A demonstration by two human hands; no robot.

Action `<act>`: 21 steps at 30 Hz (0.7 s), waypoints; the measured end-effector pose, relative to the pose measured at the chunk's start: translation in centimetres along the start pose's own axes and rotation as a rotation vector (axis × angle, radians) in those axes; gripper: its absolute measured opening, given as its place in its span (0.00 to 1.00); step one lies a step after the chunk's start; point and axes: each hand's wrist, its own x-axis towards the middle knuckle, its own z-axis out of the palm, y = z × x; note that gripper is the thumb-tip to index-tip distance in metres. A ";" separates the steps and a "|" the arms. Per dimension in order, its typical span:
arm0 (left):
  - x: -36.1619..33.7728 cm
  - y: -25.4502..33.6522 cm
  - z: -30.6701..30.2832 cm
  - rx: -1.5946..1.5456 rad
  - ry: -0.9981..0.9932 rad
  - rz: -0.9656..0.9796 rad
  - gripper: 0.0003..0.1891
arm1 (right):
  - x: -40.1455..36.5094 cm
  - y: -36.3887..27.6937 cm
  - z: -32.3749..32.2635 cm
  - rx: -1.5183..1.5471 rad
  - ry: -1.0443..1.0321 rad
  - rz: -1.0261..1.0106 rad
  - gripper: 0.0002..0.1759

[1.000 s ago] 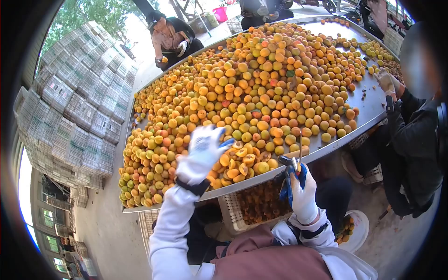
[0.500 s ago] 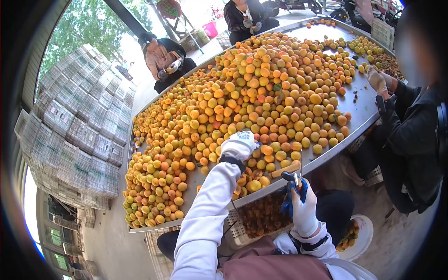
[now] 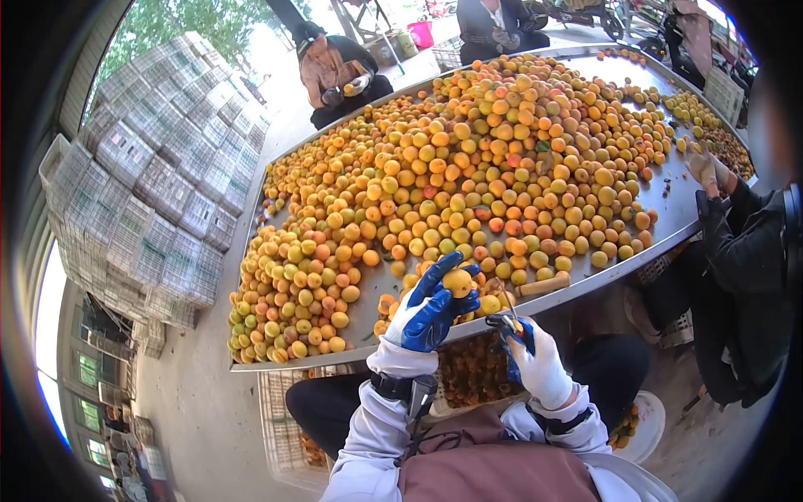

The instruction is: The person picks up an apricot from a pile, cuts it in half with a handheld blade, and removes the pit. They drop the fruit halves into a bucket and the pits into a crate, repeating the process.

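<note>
My left hand, in a white and blue glove, holds up a yellow-orange apricot at the near edge of the metal table. To its right my gloved right hand is closed around a small tool with a thin metal part, its tip near the apricot. A light wooden stick lies on the table edge beyond the right hand. A large heap of apricots spreads behind both hands.
Below the table edge stands a crate of dark fruit halves, with a white bucket to the right. Co-workers sit at the far side, at the back and at the right. Stacked crates rise at the left.
My left hand has drawn back from the heap, turned palm up, and now holds an apricot. My right hand stays near the edge with the tool. The view has shifted.
</note>
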 end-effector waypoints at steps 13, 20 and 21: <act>-3.5 -1.3 1.3 -0.137 0.022 0.133 0.28 | -0.7 1.0 4.0 0.129 -0.138 0.132 0.10; -2.1 -1.7 1.1 0.064 0.008 0.178 0.34 | -0.7 1.0 3.6 0.107 -0.085 0.072 0.09; -1.9 -1.6 1.2 0.064 0.007 0.176 0.34 | -0.7 0.9 3.3 0.131 -0.116 0.127 0.09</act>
